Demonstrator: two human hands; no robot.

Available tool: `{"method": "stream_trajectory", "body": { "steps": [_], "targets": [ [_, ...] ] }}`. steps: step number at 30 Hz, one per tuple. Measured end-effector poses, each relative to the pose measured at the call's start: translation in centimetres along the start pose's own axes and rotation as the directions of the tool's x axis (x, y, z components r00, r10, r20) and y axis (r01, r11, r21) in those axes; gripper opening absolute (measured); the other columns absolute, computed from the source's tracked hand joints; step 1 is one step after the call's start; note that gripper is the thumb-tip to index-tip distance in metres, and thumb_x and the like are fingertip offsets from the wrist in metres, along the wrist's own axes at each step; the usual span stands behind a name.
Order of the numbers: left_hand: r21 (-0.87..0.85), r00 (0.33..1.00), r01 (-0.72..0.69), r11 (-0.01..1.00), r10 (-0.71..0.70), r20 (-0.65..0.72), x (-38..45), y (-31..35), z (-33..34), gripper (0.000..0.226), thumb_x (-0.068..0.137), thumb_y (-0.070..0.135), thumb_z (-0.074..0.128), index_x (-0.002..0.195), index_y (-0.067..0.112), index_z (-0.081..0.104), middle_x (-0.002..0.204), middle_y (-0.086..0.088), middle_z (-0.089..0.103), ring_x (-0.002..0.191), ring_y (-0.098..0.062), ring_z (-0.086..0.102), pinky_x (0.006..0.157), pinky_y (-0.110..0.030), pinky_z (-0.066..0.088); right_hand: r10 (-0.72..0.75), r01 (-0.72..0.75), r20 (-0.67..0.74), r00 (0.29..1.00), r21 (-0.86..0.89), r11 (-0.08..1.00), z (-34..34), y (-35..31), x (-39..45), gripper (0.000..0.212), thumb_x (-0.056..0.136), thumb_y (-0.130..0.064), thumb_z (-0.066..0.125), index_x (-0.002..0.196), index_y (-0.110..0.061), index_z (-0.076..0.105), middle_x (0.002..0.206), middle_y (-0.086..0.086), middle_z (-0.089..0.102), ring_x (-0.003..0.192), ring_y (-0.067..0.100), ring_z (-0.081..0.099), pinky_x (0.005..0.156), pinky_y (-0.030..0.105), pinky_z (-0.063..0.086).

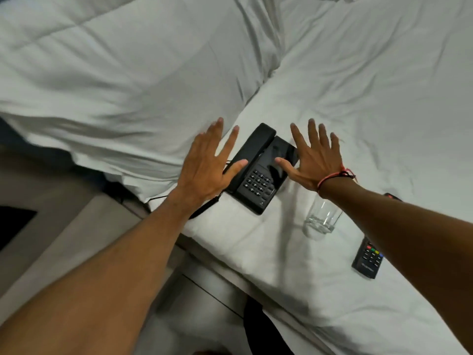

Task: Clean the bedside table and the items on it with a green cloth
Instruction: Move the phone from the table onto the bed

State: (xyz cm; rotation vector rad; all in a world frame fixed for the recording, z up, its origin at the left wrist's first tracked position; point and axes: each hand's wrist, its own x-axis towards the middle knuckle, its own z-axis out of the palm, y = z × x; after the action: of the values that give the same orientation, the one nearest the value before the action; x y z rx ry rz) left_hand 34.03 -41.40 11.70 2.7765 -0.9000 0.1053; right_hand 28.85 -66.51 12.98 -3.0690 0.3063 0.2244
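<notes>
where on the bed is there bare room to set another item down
The wide sheet beyond the phone and right hand is free; so is the strip between phone and glass. Crowded: around glass and remote.

Head cam, wide-angle, looks steeply down, close over bed (358,85).
</notes>
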Motion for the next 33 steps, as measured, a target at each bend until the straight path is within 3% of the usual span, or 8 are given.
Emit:
{"method": "stream_trajectory", "body": {
  "steps": [2,6,10,16,23,27,33],
  "targets": [
    [0.131,0.999,-0.024,0.991,0.028,-0.027,-1.8,-0.7,-1.2,0.074,0.099,0.064,0.025,0.158,0.021,0.014,0.165,-0.017,0.008,0.153,-0.027,0.008,0.123,-0.049,0.014,-0.064,0.061,-0.035,0.997,-0.084,0.995,-0.4,-1.2,-0.5,0.094,0.082,-0.078,0.029,0.157,-0.029,0.001,0.164,0.018,-0.001,0.151,0.039,0.002,0.119,0.059,0.004],
    [0.275,0.994,0.073,0.959,-0.05,-0.092,-5.9,-2.7,-3.2,0.081,0.096,0.071,0.021,0.158,0.022,0.007,0.164,-0.02,0.005,0.153,-0.029,0.004,0.12,-0.057,0.012,-0.145,0.133,-0.065,0.987,-0.16,0.978,-1.6,-4.3,-1.8,0.1,0.079,-0.084,0.024,0.156,-0.027,-0.004,0.163,0.021,-0.001,0.15,0.04,0.002,0.117,0.064,0.004],
    [0.302,0.975,0.193,0.934,-0.147,-0.168,-12.1,-5.2,-5.7,0.082,0.094,0.074,0.021,0.158,0.025,0.009,0.164,-0.018,0.007,0.153,-0.03,0.006,0.118,-0.061,0.012,-0.266,0.244,-0.104,0.958,-0.181,0.953,-2.4,-9.8,-3.4,0.104,0.074,-0.089,0.013,0.156,-0.027,-0.004,0.163,0.022,0.001,0.15,0.041,0.004,0.116,0.064,0.004],
    [0.331,0.914,0.402,0.854,-0.351,-0.205,-21.8,-8.8,-8.3,0.084,0.092,0.076,0.017,0.158,0.026,0.003,0.165,-0.018,0.002,0.153,-0.029,0.005,0.117,-0.064,0.01,-0.435,0.416,-0.099,0.895,-0.164,0.894,-2.1,-18.5,-5.9,0.104,0.074,-0.092,0.011,0.154,-0.031,-0.014,0.163,0.02,-0.007,0.151,0.039,-0.002,0.116,0.065,0.002],
    [0.319,0.767,0.639,0.7,-0.607,-0.207,-34.4,-12.7,-9.4,0.085,0.09,0.077,0.014,0.158,0.028,-0.002,0.165,-0.015,-0.004,0.153,-0.028,0.002,0.116,-0.066,0.009,-0.613,0.602,-0.092,0.785,-0.12,0.789,0.0,-30.0,-10.0,0.101,0.077,-0.087,0.027,0.156,-0.03,-0.001,0.163,0.019,0.004,0.15,0.039,0.007,0.116,0.065,0.006],
    [0.294,0.672,0.736,0.609,-0.709,-0.214,-40.2,-14.0,-8.9,0.086,0.089,0.078,0.013,0.158,0.028,-0.001,0.165,-0.015,-0.001,0.153,-0.029,0.008,0.117,-0.065,0.011,-0.698,0.69,-0.03,0.715,-0.129,0.712,1.7,-35.6,-12.3,0.1,0.078,-0.087,0.025,0.156,-0.031,-0.004,0.164,0.018,0.002,0.151,0.038,0.004,0.117,0.064,0.004],
    [0.291,0.528,0.845,0.449,-0.788,-0.318,-48.1,-14.3,-8.8,0.084,0.093,0.074,0.025,0.158,0.023,0.013,0.163,-0.02,0.015,0.148,-0.032,0.028,0.113,-0.062,0.022,-0.844,0.839,0.056,0.534,-0.155,0.521,3.9,-42.9,-15.3,0.101,0.077,-0.089,0.02,0.156,-0.031,-0.008,0.164,0.019,0.002,0.151,0.037,0.005,0.117,0.064,0.005]
  ]
}}
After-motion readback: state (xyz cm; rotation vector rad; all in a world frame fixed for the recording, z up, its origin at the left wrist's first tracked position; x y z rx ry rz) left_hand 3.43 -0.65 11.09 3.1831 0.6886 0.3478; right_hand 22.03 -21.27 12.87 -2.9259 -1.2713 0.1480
